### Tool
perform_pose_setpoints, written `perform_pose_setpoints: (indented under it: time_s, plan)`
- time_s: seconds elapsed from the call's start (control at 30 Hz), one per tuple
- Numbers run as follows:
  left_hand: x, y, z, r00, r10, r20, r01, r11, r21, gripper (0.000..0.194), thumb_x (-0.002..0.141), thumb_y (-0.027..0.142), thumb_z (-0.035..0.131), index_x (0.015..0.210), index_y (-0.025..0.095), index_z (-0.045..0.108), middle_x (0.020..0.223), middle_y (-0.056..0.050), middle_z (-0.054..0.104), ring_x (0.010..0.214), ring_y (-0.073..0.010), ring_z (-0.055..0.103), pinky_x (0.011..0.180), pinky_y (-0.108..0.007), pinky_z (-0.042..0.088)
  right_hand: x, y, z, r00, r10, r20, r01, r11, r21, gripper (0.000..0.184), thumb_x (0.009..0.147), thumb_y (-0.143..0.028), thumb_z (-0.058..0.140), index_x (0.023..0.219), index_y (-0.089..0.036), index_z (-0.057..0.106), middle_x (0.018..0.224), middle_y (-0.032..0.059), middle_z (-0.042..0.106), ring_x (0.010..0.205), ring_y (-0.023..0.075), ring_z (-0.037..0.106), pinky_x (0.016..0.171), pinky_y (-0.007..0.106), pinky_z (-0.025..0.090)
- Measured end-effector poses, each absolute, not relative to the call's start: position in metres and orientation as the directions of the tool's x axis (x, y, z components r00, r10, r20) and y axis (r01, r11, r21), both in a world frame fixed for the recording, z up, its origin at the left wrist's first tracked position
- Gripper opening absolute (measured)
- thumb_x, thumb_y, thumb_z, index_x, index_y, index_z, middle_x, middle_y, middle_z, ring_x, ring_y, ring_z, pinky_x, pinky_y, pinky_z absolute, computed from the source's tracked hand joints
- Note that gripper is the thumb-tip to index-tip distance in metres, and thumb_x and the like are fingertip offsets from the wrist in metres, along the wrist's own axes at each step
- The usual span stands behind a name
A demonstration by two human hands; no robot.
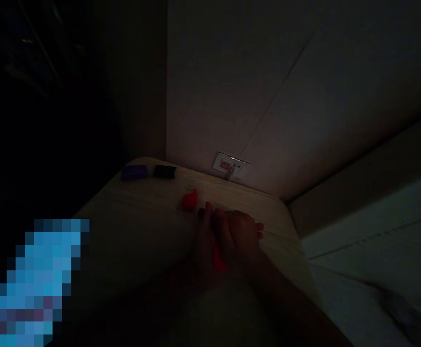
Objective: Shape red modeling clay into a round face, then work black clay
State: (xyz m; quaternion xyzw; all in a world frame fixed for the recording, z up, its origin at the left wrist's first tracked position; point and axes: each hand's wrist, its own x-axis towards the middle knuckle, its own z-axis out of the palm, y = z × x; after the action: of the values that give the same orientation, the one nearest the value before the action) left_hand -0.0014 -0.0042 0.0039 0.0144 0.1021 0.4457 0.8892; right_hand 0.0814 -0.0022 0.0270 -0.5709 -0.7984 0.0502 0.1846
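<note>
"Where's the red piece (219,259)?"
"Clasped between left hand (205,241) and right hand (241,229), probably so both press it; fingers closed around it, as far as the dimness shows."
"The red lump (189,201)?"
"Just beside, on the bench (152,207)."

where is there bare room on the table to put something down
The table looks bare left of the left hand, nearer than the purple block and black block, and more narrowly between the right hand and the table's right edge. Crowded: around the hands, their red piece and the red lump beyond.
</note>
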Motion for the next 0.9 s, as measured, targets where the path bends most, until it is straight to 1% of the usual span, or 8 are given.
perform_pose_setpoints:
  time_s: [0.03,0.1,0.2,0.37,0.5,0.7,0.83,0.9]
  plan:
    - [-0.0019,-0.0046,0.0046,0.597,0.781,-0.182,-0.780,0.618,0.096,0.052,0.097,0.060,0.048,0.069,0.019,0.063,0.067,-0.005,0.068,0.085,-0.0257,0.074,0.092,-0.039,0.055,0.0818,-0.0022,0.0266,-0.283,0.925,0.252,0.890,0.351,-0.289,0.055,0.107,-0.032,0.030,0.062,-0.019,0.059,0.056,0.0056,0.063,0.051,0.0162,0.053,0.058,0.031,0.025]
    - [-0.0029,-0.0047,0.0054,0.667,0.730,-0.150,-0.730,0.680,0.070,0.060,0.098,0.066,0.038,0.081,0.017,0.069,0.078,-0.010,0.073,0.093,-0.0287,0.074,0.094,-0.042,0.054,0.0823,-0.0022,0.0255,-0.292,0.914,0.281,0.884,0.370,-0.286,0.055,0.107,-0.031,0.030,0.061,-0.019,0.057,0.055,0.0051,0.062,0.050,0.0157,0.051,0.058,0.031,0.026]
    - [-0.0046,-0.0041,0.0045,0.720,0.684,-0.116,-0.680,0.729,0.074,0.074,0.097,0.072,0.026,0.101,0.014,0.072,0.092,-0.015,0.076,0.102,-0.0325,0.072,0.095,-0.046,0.054,0.0824,-0.0020,0.0241,-0.304,0.904,0.302,0.878,0.389,-0.281,0.055,0.107,-0.031,0.028,0.060,-0.019,0.055,0.055,0.0048,0.061,0.049,0.0150,0.049,0.058,0.031,0.027]
    - [-0.0058,-0.0042,0.0028,0.712,0.690,-0.129,-0.685,0.723,0.091,0.075,0.096,0.073,0.029,0.114,0.012,0.070,0.100,-0.016,0.076,0.105,-0.0338,0.071,0.096,-0.047,0.053,0.0815,-0.0022,0.0233,-0.301,0.900,0.314,0.876,0.391,-0.282,0.059,0.108,-0.032,0.025,0.059,-0.019,0.055,0.053,0.0048,0.059,0.048,0.0151,0.048,0.056,0.031,0.026]
    - [-0.0056,-0.0048,0.0021,0.702,0.697,-0.146,-0.696,0.715,0.067,0.074,0.100,0.068,0.024,0.121,0.011,0.066,0.103,-0.015,0.076,0.107,-0.0319,0.071,0.099,-0.046,0.052,0.0812,-0.0019,0.0229,-0.307,0.896,0.322,0.877,0.398,-0.269,0.058,0.107,-0.030,0.026,0.061,-0.019,0.059,0.054,0.0051,0.060,0.049,0.0152,0.049,0.057,0.031,0.027]
    - [-0.0072,-0.0057,0.0000,0.723,0.679,-0.128,-0.678,0.733,0.060,0.077,0.098,0.071,0.023,0.121,0.012,0.067,0.101,-0.015,0.076,0.108,-0.0329,0.071,0.099,-0.047,0.052,0.0802,-0.0019,0.0232,-0.287,0.898,0.334,0.890,0.379,-0.255,0.057,0.107,-0.029,0.026,0.060,-0.019,0.058,0.054,0.0055,0.060,0.048,0.0150,0.047,0.057,0.032,0.025]
    - [-0.0069,-0.0056,-0.0013,0.710,0.693,-0.125,-0.689,0.721,0.077,0.070,0.099,0.068,0.027,0.108,0.015,0.071,0.095,-0.013,0.077,0.106,-0.0317,0.072,0.098,-0.046,0.052,0.0787,-0.0037,0.0249,-0.250,0.921,0.297,0.896,0.337,-0.290,0.055,0.106,-0.030,0.029,0.059,-0.019,0.056,0.054,0.0051,0.059,0.048,0.0148,0.047,0.056,0.032,0.024]
    - [-0.0060,-0.0042,-0.0028,0.693,0.711,-0.118,-0.707,0.702,0.083,0.064,0.100,0.065,0.030,0.102,0.017,0.072,0.090,-0.011,0.076,0.102,-0.0301,0.073,0.097,-0.044,0.053,0.0786,-0.0041,0.0262,-0.218,0.943,0.251,0.891,0.297,-0.343,0.054,0.106,-0.031,0.030,0.059,-0.019,0.055,0.054,0.0043,0.057,0.048,0.0146,0.046,0.056,0.032,0.023]
